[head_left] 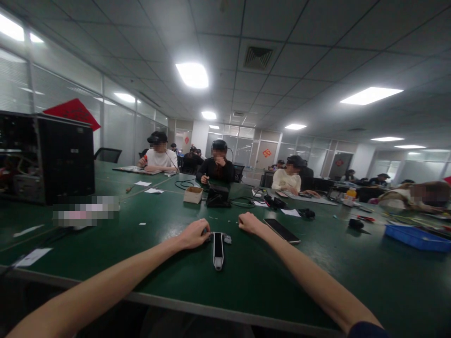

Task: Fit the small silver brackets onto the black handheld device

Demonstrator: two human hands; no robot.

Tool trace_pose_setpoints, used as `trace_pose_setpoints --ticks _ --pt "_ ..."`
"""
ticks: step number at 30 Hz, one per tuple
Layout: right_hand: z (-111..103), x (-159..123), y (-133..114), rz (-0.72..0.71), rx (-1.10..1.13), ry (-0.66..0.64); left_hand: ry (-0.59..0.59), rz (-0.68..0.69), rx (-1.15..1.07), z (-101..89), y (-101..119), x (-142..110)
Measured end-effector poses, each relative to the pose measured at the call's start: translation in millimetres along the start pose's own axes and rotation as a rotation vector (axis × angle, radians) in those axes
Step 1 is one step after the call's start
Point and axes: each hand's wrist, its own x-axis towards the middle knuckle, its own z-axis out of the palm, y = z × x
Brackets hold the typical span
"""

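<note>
My left hand rests on the green table, its fingers curled and touching the top end of a slim grey and black handheld device that lies lengthwise toward me. A small grey part lies beside the device's top. My right hand sits a little to the right, fingers closed in a loose fist, apart from the device. A black smartphone lies flat just right of that hand.
A black computer case stands at the left. A small cardboard box and a black unit with cables sit mid-table. A blue tray is at right. Several people sit across the table.
</note>
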Motion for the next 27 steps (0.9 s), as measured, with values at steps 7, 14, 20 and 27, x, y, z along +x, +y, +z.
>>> trace_pose_setpoints --ticks 7,14,20,27 --pt "1 -34 -9 -0.06 0.086 0.171 0.022 0.037 0.026 1.2 -1 -1" --pt "-3 -54 -47 -0.323 0.18 0.496 0.194 0.051 0.046 -0.8 5 1" --pt "-1 -67 -78 -0.615 0.224 0.682 0.202 0.197 -0.057 -5.8 24 -1" --pt "7 -68 -77 -0.613 0.501 0.728 0.155 0.188 -0.241 -7.8 32 -6"
